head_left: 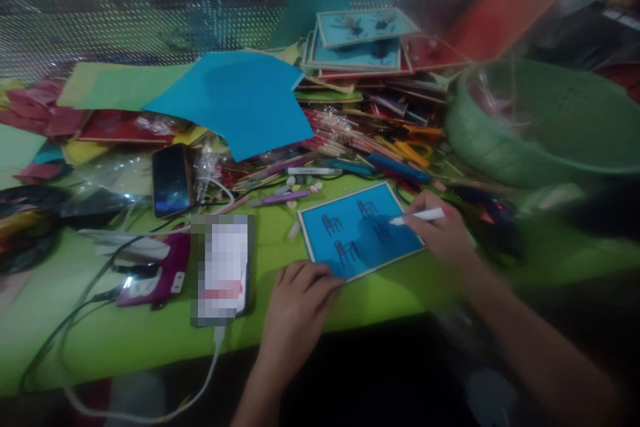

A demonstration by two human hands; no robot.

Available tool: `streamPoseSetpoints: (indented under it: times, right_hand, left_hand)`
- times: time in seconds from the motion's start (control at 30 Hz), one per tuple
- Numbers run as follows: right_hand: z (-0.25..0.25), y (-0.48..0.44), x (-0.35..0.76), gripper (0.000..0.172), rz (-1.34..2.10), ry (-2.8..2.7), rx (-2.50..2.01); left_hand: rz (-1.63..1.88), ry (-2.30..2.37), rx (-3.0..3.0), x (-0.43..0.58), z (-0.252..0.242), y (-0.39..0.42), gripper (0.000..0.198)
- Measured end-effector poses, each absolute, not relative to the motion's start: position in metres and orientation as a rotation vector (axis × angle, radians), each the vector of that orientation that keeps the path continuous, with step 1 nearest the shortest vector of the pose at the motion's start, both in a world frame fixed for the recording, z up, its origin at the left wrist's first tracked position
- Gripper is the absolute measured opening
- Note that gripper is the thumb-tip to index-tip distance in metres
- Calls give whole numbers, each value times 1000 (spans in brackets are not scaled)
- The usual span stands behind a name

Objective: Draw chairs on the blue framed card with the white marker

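A blue card (367,233) with a pale border lies tilted on the green table. Several small dark chair drawings (346,251) are on it, one of them faint near the pen tip. My right hand (443,230) pinches a white marker (425,215) with a reddish end, its tip at the card's right part. At the card's lower left corner rests my left hand (305,283), palm down with fingers lightly bent and lying along the edge. It holds nothing that I can see.
Left of the card lie a phone with a blurred screen (221,267), a purple power strip (155,273) with cables, and a dark phone (171,180). Behind are blue paper (245,93), pens, sticks and stacked framed cards (355,53). A green basin (540,120) stands right.
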State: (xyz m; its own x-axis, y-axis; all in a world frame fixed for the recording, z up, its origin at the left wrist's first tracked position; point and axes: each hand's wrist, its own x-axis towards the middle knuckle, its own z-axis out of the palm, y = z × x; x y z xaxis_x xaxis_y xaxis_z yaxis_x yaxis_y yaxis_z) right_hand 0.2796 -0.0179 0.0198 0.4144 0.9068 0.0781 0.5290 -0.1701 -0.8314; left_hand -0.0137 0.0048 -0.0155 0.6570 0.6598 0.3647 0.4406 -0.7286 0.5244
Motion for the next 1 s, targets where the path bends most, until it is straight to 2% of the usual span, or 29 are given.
streamPoseSetpoints:
  times: [1.0]
  right_hand:
    - [21, -19, 283, 10, 668, -1183, -1821]
  left_hand:
    - [745, 879, 2488, -14, -16, 5, 16]
